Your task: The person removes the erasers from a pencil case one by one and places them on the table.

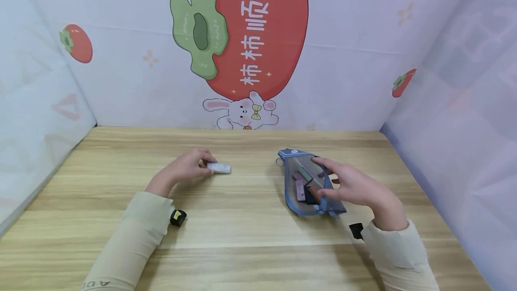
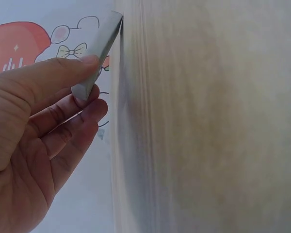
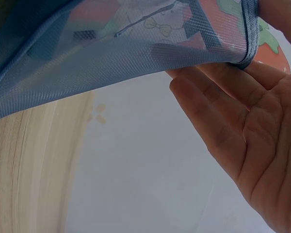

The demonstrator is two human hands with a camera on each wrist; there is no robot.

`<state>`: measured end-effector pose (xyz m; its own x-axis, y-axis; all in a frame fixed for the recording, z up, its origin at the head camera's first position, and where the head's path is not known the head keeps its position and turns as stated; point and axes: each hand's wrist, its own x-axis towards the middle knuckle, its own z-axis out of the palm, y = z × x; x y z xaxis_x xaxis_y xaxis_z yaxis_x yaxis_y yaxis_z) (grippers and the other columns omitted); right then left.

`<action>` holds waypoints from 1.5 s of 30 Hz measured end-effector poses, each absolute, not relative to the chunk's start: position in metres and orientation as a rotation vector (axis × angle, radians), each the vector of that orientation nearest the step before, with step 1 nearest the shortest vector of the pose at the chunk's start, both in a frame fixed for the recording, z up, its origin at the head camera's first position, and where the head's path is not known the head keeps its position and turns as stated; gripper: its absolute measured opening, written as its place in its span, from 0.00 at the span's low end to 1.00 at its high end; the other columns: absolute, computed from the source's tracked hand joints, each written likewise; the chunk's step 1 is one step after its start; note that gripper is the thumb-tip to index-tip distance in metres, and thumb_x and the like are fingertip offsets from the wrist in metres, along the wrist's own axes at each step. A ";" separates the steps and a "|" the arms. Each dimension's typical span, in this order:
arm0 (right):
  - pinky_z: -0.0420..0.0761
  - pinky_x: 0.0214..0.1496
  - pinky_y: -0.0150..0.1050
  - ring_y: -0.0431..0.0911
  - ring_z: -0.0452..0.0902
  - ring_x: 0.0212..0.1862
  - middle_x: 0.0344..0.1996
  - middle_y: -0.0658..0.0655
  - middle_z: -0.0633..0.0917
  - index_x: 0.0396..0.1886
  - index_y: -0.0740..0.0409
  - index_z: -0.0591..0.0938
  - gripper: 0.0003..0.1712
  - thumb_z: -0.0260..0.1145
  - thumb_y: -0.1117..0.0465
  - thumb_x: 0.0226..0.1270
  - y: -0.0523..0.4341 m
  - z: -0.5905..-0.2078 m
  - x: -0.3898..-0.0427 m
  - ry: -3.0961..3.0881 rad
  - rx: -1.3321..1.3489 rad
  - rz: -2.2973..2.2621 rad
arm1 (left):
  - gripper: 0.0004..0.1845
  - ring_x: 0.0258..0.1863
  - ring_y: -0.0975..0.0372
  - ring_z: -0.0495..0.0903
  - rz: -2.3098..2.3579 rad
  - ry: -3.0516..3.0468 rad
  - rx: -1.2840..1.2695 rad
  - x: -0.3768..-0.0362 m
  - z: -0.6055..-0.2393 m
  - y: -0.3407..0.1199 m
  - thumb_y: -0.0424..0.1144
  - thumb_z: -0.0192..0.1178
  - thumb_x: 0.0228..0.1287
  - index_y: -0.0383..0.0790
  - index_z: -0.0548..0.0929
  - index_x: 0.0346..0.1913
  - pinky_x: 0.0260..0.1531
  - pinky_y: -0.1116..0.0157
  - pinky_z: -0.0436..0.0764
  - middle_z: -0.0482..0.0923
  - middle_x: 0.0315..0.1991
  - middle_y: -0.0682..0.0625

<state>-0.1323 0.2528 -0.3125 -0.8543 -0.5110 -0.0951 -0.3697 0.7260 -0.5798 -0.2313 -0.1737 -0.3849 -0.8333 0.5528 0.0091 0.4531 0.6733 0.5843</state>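
Note:
Between its thumb and fingers, my left hand [image 1: 193,164] pinches one end of a small pale grey rectangular block [image 1: 219,168]. In the left wrist view the block [image 2: 99,56] slants away from the thumb, its far end close to the wooden tabletop. On the right, my right hand [image 1: 355,184] holds a blue-edged mesh zip pouch [image 1: 291,165] by its right side. Several small coloured blocks [image 1: 300,190] lie inside, among them purple, green, brown and black ones. The right wrist view shows fingers behind the mesh [image 3: 111,63]; the thumb is partly cut off there.
The wood-grain table [image 1: 242,228] reaches a back wall covered with printed cloth [image 1: 133,89], showing a large red persimmon and a rabbit. Pale side walls [image 1: 456,116] close in the left and right. A ring [image 1: 279,162] hangs at the pouch's upper left corner.

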 end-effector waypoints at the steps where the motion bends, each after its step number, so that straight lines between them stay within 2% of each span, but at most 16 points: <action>1: 0.80 0.57 0.57 0.58 0.77 0.59 0.55 0.64 0.80 0.75 0.65 0.60 0.43 0.69 0.63 0.63 0.253 -0.312 -0.133 2.680 -0.702 -0.822 | 0.12 0.39 0.59 0.78 0.878 2.720 0.818 -0.232 -0.385 -0.174 0.28 0.67 0.57 0.34 0.88 0.46 0.43 0.62 0.78 0.82 0.42 0.47; 17: 0.80 0.57 0.58 0.60 0.77 0.58 0.51 0.63 0.83 0.74 0.66 0.60 0.43 0.69 0.64 0.63 0.260 -0.313 -0.137 2.663 -0.715 -0.839 | 0.11 0.37 0.59 0.77 0.810 2.737 0.771 -0.230 -0.385 -0.170 0.29 0.68 0.57 0.34 0.88 0.44 0.42 0.62 0.77 0.81 0.38 0.47; 27: 0.79 0.57 0.59 0.60 0.77 0.59 0.51 0.63 0.83 0.75 0.67 0.59 0.44 0.69 0.63 0.63 0.261 -0.313 -0.138 2.651 -0.709 -0.850 | 0.12 0.38 0.58 0.74 0.786 2.721 0.711 -0.232 -0.383 -0.170 0.30 0.67 0.58 0.36 0.87 0.46 0.40 0.63 0.74 0.82 0.40 0.47; 45: 0.80 0.57 0.58 0.58 0.77 0.59 0.53 0.63 0.82 0.75 0.65 0.60 0.44 0.70 0.61 0.64 0.260 -0.314 -0.139 2.677 -0.683 -0.804 | 0.11 0.42 0.56 0.78 0.776 2.728 0.687 -0.235 -0.386 -0.168 0.31 0.67 0.59 0.38 0.87 0.46 0.47 0.57 0.78 0.84 0.44 0.46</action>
<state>-0.1391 0.2604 -0.3137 -0.8546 -0.5069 -0.1127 -0.3607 0.7357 -0.5732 -0.2349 -0.1681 -0.3864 -0.8654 0.4940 -0.0837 0.3760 0.7507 0.5432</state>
